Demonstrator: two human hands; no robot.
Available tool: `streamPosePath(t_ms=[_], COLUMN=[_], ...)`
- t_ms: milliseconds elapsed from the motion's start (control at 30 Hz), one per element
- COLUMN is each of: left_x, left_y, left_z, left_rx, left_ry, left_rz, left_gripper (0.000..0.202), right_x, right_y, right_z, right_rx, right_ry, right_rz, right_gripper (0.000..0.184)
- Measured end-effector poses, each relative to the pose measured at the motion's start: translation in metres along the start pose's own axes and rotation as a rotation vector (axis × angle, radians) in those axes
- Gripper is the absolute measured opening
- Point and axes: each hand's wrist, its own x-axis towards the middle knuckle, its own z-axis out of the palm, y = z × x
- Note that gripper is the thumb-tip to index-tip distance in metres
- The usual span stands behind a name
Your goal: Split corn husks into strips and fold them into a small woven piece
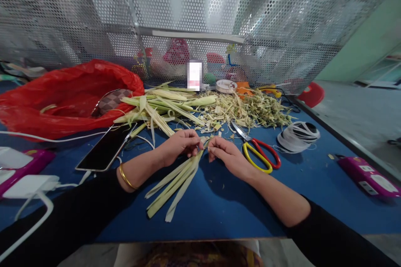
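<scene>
Pinching the husks, the left hand has fingers clamped; the right hand bunches its fingers, hold unclear. Left of the scissors, the husks slant lengthwise, loose ends nearward.

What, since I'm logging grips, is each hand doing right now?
Left hand: closed, seemingly holding the gathered end of the pale leaf strips.
Right hand: closed in a pinch beside that end; what it grips, if anything, cannot be told.

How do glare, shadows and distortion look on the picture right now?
Head view: bright glints on the perforated metal panel; head view: soft shadow on the blue table beneath the right grip; head view: wide-angle stretching of the black sleeves toward the lower corners.
</scene>
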Motion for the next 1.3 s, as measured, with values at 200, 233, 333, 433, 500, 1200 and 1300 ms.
streamPosePath(t_ms=[200, 233, 333, 433, 500, 1200, 1300], left_x=[-0.004, -0.004, -0.004, -0.004, -0.003, -0.011, -0.012], left_y=[0.005, 0.006, 0.005, 0.004, 0.004, 0.008, 0.003], left_z=[0.009, 0.009, 0.010, 0.009, 0.009, 0.019, 0.023], left_rx=[0.223, 0.247, 0.310, 0.352, 0.366, 0.528, 0.255], left_ry=[0.037, 0.041, 0.064, 0.083, 0.094, 0.315, 0.142], left_rz=[0.071, 0.077, 0.076, 0.088, 0.092, 0.385, 0.187], left_gripper=[0.018, 0.018, 0.017, 0.015, 0.016, 0.016, 0.037], right_x=[-0.002, -0.003, -0.004, -0.005, -0.005, 0.004, 0.005], right_y=[0.000, 0.000, -0.003, -0.006, -0.007, 0.000, -0.005], right_z=[0.001, 0.001, 0.002, 0.003, 0.003, 0.016, 0.011], right_rx=[-0.116, -0.121, -0.132, -0.157, -0.184, 0.052, 0.144], right_ry=[-0.053, -0.061, -0.074, -0.084, -0.085, 0.086, 0.191], right_rz=[-0.007, -0.007, 0.003, 0.014, 0.005, -0.086, -0.082], right_gripper=[0.013, 0.013, 0.014, 0.014, 0.014, 0.019, 0.018])
